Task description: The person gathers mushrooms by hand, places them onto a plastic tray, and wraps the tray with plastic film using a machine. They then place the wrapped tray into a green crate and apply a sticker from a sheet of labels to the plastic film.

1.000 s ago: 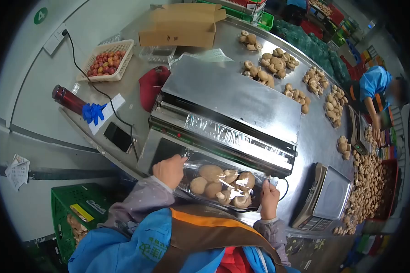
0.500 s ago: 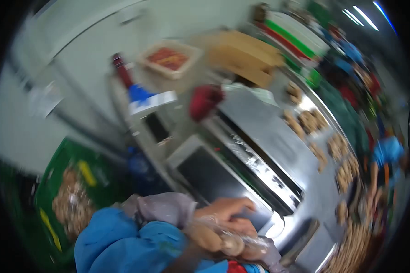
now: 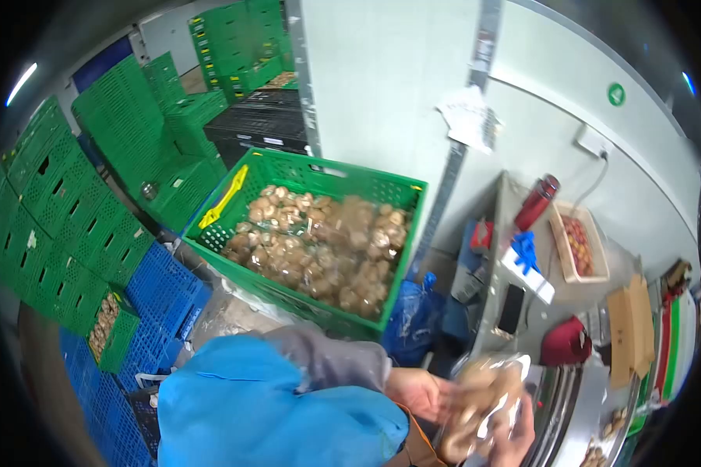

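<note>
A clear plastic-wrapped pack of brown mushrooms (image 3: 483,405) is at the lower right, between my two hands. My left hand (image 3: 419,393) touches the pack's left side, fingers closed against it. My right hand (image 3: 518,436) grips its right side from below. Up and to the left stands a large green crate (image 3: 304,311) holding several wrapped mushroom packs (image 3: 311,249). Right of the pack is the metal packing machine (image 3: 568,405).
Stacked green crates (image 3: 54,202) and blue crates (image 3: 160,292) stand at the left. On the counter are a red flask (image 3: 536,204), a phone (image 3: 511,308), a tray of small red items (image 3: 578,247), a dark red object (image 3: 565,342) and a cardboard box (image 3: 629,331).
The view has swung left, bringing the green crate to the middle and the machine to the right edge. My hands have moved away from the machine's front with the mushroom pack.
</note>
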